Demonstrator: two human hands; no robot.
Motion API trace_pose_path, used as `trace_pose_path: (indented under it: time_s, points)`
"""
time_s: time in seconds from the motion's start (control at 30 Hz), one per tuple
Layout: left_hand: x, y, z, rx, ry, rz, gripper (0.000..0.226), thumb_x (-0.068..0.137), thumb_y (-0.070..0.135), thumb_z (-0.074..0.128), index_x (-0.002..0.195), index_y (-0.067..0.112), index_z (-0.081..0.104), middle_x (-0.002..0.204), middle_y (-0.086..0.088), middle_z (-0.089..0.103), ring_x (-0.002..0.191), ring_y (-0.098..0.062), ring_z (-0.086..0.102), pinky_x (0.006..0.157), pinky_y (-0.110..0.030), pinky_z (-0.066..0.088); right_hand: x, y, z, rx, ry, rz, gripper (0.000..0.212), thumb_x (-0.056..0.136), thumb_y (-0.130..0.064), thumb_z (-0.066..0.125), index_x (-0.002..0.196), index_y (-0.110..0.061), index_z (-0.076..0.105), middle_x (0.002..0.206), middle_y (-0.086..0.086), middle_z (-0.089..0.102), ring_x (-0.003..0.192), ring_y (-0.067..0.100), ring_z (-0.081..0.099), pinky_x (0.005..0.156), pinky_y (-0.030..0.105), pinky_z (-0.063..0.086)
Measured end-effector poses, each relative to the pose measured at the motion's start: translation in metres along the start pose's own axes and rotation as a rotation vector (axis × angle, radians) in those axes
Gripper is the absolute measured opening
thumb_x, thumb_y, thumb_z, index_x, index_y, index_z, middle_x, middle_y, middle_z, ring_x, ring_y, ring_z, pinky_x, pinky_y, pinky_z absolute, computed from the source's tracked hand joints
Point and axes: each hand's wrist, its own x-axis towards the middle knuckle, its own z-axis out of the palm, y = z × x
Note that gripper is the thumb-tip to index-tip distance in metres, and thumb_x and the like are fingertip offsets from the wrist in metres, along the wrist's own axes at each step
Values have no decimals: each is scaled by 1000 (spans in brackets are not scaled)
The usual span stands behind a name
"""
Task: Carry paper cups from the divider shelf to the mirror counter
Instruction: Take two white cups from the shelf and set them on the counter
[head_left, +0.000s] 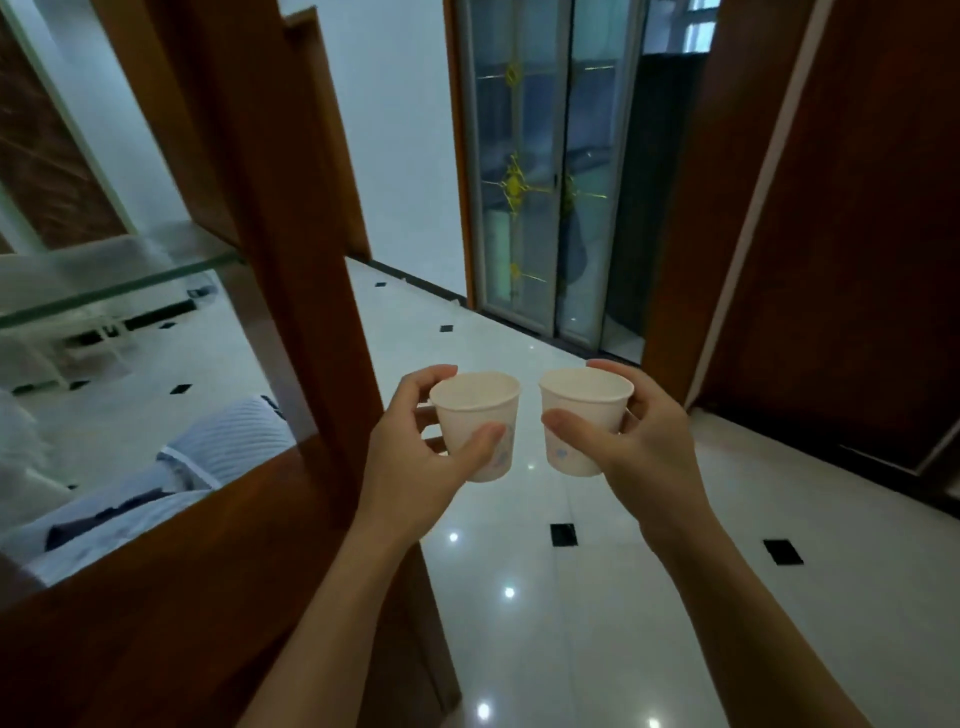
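While carried mid-frame above the floor (571, 623), two cups stand upright, just beside each other.
Left hand (415, 462) grips left cup (475, 410), right hand (647, 452) grips right cup (582, 415), thumbs on the walls; light, thin paper probably dents, so hold softly mid-wall. Divider (291, 291) crowds the left; glass door (535, 182) stands upper centre.

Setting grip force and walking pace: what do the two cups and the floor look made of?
The left cup and the right cup: thin white paper by the look, matte, with rolled rims and faint blue print; likely easy to crush. The floor: pale polished tile, ceramic or stone, I cannot tell which; glossy, since it mirrors bright light spots, with small black inlay squares.
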Motion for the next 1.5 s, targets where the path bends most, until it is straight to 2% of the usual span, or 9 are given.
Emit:
trace_pose_path:
  time_s: [0.1, 0.23, 0.53, 0.67, 0.77, 0.9, 1.13, 1.27, 1.5]
  points:
    - [3, -2, 27, -48, -83, 7, 61, 73, 30, 82, 125, 32, 51, 121, 17, 58, 107, 2, 57, 71, -16, 53, -7, 10, -27, 4, 87, 47, 87, 45, -64, 71, 124, -34, 48, 116, -15, 56, 104, 10, 56, 65, 11, 52]
    - [9, -3, 63, -113, -221, 25, 74, 62, 50, 75, 128, 27, 51, 124, 12, 57, 110, -9, 58, 78, -23, 58, -21, 22, -56, -32, 235, 90, 79, 49, -57, 75, 121, -37, 48, 111, -23, 54, 101, 9, 56, 66, 10, 51]
    - [14, 1, 143, -310, -679, 151, 74, 58, 51, 71, 125, 32, 46, 119, 24, 52, 107, -2, 56, 73, -9, 51, -96, 21, -105, -219, 716, 223, 73, 59, -39, 87, 124, -33, 53, 114, -13, 59, 102, 9, 58, 70, 20, 56]
    - [-14, 9, 176, -404, -913, 201, 70, 59, 52, 72, 122, 38, 47, 119, 24, 53, 108, -1, 56, 75, -14, 54, -154, 13, -114, -278, 959, 274, 67, 61, -37, 87, 120, -36, 56, 107, -17, 62, 94, -2, 59, 61, 17, 53]
    - [-51, 24, 202, -466, -1092, 250, 65, 70, 34, 80, 127, 29, 49, 120, 22, 54, 107, -2, 57, 77, -23, 56, -204, 0, -119, -303, 1114, 298, 67, 59, -36, 89, 118, -34, 59, 106, -13, 66, 93, 1, 63, 67, 20, 54]
    - [-112, 51, 228, -567, -1318, 298, 64, 71, 23, 83, 125, 30, 49, 118, 22, 56, 107, 1, 57, 74, -16, 54, -270, -21, -125, -353, 1314, 312, 59, 59, -35, 89, 112, -38, 61, 103, -14, 69, 94, 3, 65, 68, 18, 53]
    - [-229, 109, 257, -728, -1627, 259, 57, 62, 35, 79, 113, 37, 55, 109, 26, 63, 103, -2, 62, 71, -21, 56, -384, -50, -137, -420, 1620, 332, 59, 59, -35, 88, 111, -38, 60, 102, -22, 68, 94, 2, 65, 66, 15, 51]
    - [-300, 142, 278, -742, -1758, 278, 59, 60, 37, 80, 114, 36, 56, 113, 17, 64, 104, -2, 63, 75, -25, 57, -448, -59, -158, -451, 1771, 343, 61, 57, -40, 87, 111, -40, 60, 103, -24, 67, 93, 0, 64, 65, 14, 51]
    - [-441, 214, 323, -737, -1917, 303, 61, 57, 44, 79, 113, 40, 56, 112, 22, 64, 105, -4, 62, 79, -29, 57, -568, -78, -229, -451, 1927, 374, 64, 57, -39, 87, 115, -36, 59, 104, -25, 65, 96, 0, 63, 67, 16, 52]
